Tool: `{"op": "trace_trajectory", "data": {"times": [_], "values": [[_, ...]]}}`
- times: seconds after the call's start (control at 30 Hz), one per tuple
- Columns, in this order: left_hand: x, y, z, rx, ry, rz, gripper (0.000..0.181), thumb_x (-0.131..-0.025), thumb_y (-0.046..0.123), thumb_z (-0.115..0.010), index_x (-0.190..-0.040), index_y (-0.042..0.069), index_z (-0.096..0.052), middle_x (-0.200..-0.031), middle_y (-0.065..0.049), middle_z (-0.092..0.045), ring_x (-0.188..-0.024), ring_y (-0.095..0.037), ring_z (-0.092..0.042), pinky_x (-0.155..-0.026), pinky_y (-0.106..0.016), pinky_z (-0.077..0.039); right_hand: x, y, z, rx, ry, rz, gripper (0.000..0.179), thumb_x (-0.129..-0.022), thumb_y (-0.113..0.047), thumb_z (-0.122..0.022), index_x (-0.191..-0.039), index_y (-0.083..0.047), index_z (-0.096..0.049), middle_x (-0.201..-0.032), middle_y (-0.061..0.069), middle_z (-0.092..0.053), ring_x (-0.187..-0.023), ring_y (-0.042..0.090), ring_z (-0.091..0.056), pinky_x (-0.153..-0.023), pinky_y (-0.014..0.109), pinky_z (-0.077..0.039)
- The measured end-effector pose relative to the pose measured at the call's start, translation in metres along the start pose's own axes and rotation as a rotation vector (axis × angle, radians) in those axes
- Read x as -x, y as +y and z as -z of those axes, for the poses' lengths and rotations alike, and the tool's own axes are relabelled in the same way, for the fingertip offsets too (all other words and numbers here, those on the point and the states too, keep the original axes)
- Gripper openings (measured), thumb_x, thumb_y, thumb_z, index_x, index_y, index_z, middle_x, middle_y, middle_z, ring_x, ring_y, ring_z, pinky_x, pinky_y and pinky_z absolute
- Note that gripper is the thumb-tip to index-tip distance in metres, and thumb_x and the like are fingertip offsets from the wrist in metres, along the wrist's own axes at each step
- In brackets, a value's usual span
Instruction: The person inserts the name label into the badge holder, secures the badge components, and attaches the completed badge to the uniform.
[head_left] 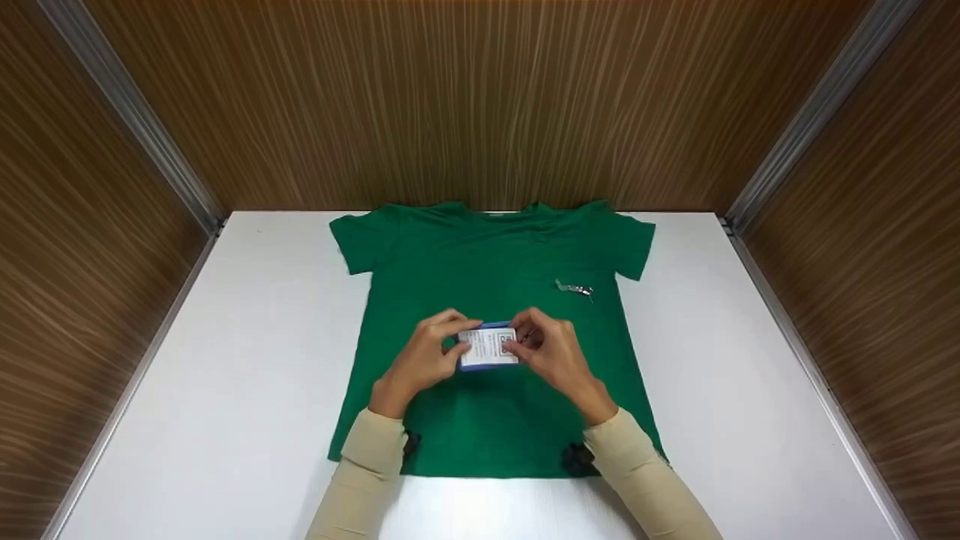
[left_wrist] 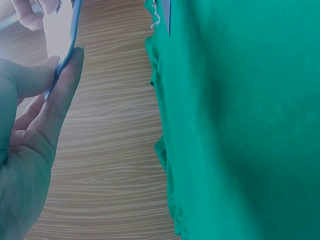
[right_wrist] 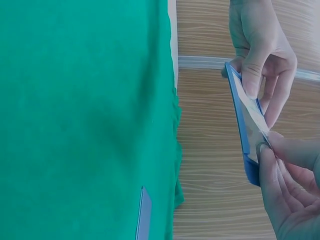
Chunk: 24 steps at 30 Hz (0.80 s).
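Note:
A blue card holder (right_wrist: 239, 117) with a white printed card (head_left: 491, 346) in it is held over the green T-shirt (head_left: 495, 420). My left hand (head_left: 424, 358) grips the holder at its left end, thumb on the card's face and fingers behind. At the other end, my right hand (head_left: 551, 349) pinches the card's edge between thumb and fingertip. The right wrist view shows that edge raised from the holder at a slant. A small silver clip with a clear strap (head_left: 574, 288) lies on the shirt's upper right.
The T-shirt is spread flat on a white table (head_left: 285, 330), neck toward the back wall. Wood-grain panels (head_left: 480, 105) enclose the table at the back and both sides. A thin blue-grey flat piece (right_wrist: 143, 215) shows against the shirt in the right wrist view.

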<state>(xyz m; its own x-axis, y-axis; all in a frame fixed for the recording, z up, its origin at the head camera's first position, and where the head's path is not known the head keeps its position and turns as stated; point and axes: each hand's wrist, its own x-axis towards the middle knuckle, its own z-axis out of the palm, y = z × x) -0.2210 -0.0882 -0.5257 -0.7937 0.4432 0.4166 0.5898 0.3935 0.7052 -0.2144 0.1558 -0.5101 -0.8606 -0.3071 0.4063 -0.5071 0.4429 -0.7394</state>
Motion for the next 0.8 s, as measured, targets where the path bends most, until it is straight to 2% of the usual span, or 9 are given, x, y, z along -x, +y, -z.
{"op": "trace_trajectory", "data": {"times": [0.33, 0.53, 0.8], "values": [[0.002, -0.006, 0.009, -0.002, 0.048, 0.028, 0.033, -0.097, -0.002, -0.067, -0.129, 0.002, -0.071, -0.116, -0.016, -0.067, -0.1, -0.026, -0.063, -0.086, -0.052, -0.058, -0.002, 0.002, 0.01, -0.01, 0.058, -0.012, 0.019, -0.09, -0.003, -0.078, -0.107, 0.001, -0.069, -0.091, 0.014, -0.076, -0.069, 0.015, -0.067, -0.063, 0.016, -0.052], [0.002, -0.009, 0.012, -0.003, 0.043, 0.049, 0.033, -0.098, 0.0, -0.066, -0.13, 0.001, -0.07, -0.116, -0.017, -0.067, -0.102, -0.026, -0.062, -0.085, -0.052, -0.058, -0.004, 0.006, 0.015, 0.026, 0.059, -0.02, 0.02, -0.089, -0.003, -0.079, -0.107, 0.0, -0.07, -0.089, 0.012, -0.077, -0.07, 0.016, -0.068, -0.063, 0.018, -0.052], [0.003, -0.011, 0.013, 0.003, 0.053, 0.044, 0.033, -0.098, -0.001, -0.066, -0.13, 0.0, -0.07, -0.116, -0.017, -0.068, -0.1, -0.027, -0.063, -0.082, -0.053, -0.058, -0.005, 0.014, 0.027, 0.052, 0.071, -0.053, 0.021, -0.088, -0.001, -0.079, -0.108, -0.002, -0.07, -0.092, 0.014, -0.077, -0.076, 0.022, -0.072, -0.067, 0.021, -0.056]]}}
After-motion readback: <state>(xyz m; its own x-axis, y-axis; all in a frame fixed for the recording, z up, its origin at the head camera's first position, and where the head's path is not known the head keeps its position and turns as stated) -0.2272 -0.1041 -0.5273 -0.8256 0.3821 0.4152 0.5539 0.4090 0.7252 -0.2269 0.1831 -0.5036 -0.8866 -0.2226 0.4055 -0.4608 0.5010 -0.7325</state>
